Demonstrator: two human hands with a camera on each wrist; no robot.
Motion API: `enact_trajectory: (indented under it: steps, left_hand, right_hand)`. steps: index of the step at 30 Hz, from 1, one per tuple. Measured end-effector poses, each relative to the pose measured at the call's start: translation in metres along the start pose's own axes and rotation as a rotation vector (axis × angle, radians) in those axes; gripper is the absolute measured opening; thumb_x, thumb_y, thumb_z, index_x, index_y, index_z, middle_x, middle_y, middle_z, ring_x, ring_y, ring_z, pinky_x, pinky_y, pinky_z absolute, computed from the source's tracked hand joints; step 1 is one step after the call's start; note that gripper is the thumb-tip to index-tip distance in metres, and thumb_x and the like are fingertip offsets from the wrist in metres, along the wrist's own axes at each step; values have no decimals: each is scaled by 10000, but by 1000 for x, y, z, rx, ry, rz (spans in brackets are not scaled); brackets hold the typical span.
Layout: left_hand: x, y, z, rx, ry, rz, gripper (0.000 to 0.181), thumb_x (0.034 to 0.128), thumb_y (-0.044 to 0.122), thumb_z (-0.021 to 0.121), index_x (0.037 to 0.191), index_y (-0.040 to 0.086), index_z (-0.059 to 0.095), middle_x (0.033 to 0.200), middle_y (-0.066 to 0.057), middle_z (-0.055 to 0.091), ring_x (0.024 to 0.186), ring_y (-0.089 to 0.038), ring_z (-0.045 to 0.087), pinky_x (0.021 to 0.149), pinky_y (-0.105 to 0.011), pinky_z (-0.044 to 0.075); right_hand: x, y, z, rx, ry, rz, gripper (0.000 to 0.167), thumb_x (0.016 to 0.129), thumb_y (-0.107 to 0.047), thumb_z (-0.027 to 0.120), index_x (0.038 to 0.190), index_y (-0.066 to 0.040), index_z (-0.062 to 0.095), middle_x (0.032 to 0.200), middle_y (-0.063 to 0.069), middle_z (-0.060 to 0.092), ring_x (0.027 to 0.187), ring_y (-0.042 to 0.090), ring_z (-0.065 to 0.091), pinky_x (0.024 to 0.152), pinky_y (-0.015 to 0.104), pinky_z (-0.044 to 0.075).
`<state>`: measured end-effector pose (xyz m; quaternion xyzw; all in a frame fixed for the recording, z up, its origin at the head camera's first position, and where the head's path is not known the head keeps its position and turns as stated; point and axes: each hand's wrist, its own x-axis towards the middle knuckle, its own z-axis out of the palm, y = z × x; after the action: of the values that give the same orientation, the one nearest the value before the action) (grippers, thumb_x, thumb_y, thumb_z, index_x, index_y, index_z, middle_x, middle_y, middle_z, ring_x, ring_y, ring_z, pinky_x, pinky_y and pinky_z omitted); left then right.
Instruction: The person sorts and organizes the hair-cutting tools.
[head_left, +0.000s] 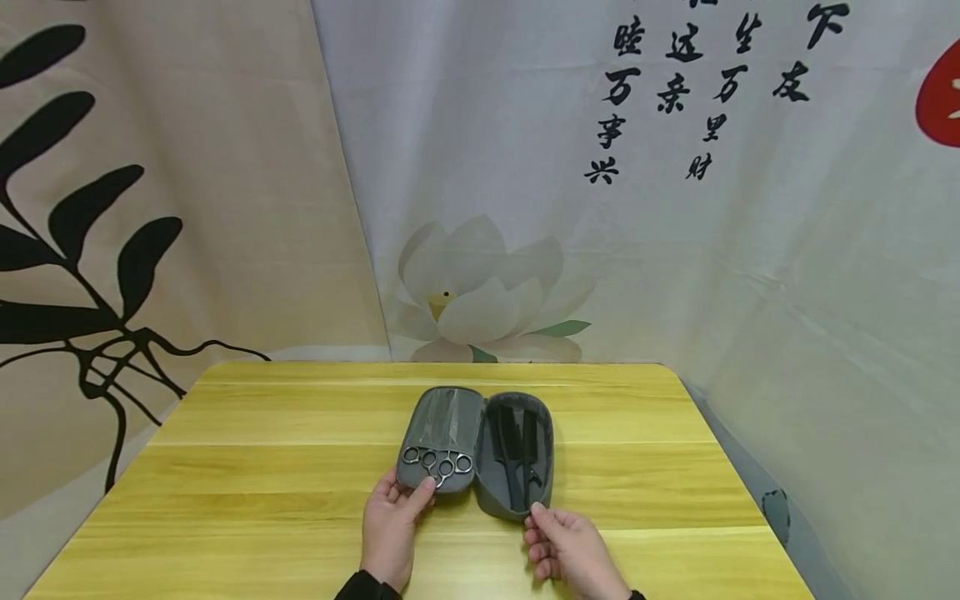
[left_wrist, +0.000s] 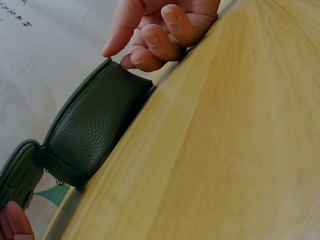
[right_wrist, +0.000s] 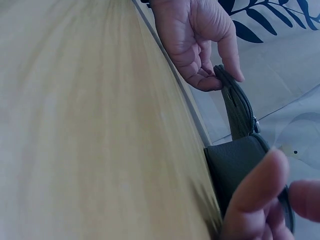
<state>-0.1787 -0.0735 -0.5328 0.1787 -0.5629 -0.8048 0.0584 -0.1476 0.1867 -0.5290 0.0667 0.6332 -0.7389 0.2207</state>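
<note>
A dark grey zippered case (head_left: 490, 492) lies unfolded on the table in the head view. Its flat left half has a clear pocket (head_left: 447, 417), from which the ring handles of the scissors (head_left: 446, 467) stick out. Inside the deeper right half lie a black comb (head_left: 510, 442) and another slim black tool (head_left: 529, 446) of unclear kind. My left hand (head_left: 393, 529) pinches the lower edge of the flat half, thumb on top. With thumb and forefinger, my right hand (head_left: 570, 546) pinches the rim at the deep half's lower end. Pebbled leather-like sides (left_wrist: 92, 117) show in the left wrist view.
The wood-grain table (head_left: 262, 467) extends around the case on all sides. Behind it hangs a printed cloth (head_left: 487, 167) with a lotus, black leaves and black writing.
</note>
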Motion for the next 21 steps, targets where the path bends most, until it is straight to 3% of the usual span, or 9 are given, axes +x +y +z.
enact_trajectory:
  steps: [5, 12, 21]
  left_hand:
    - [0, -1, 0, 15, 4, 37, 683, 930, -20, 797, 1495, -100, 421, 1175, -76, 636, 977, -59, 668, 826, -203, 626]
    - [-1, 3, 0, 2, 19, 99, 651, 957, -58, 741, 1525, -77, 424, 1226, -75, 625, 1021, -39, 660, 883, -171, 611]
    - [-8, 12, 1, 58, 13, 192, 605, 991, -19, 711, 1539, -39, 455, 1383, -204, 616, 1132, -23, 658, 963, -147, 583]
  right_hand:
    - [-1, -2, 2, -19, 74, -4, 377, 1088, -410, 630, 1066, -34, 646, 881, 18, 684, 694, 107, 636, 590, 266, 589]
    - [2, -2, 1, 0, 111, -40, 314, 1089, -331, 642, 1166, -37, 566, 938, 17, 686, 716, 120, 644, 591, 272, 591]
    - [4, -2, 1, 8, 125, -67, 448, 1091, -298, 643, 1345, 18, 454, 987, 30, 684, 749, 134, 643, 609, 285, 598]
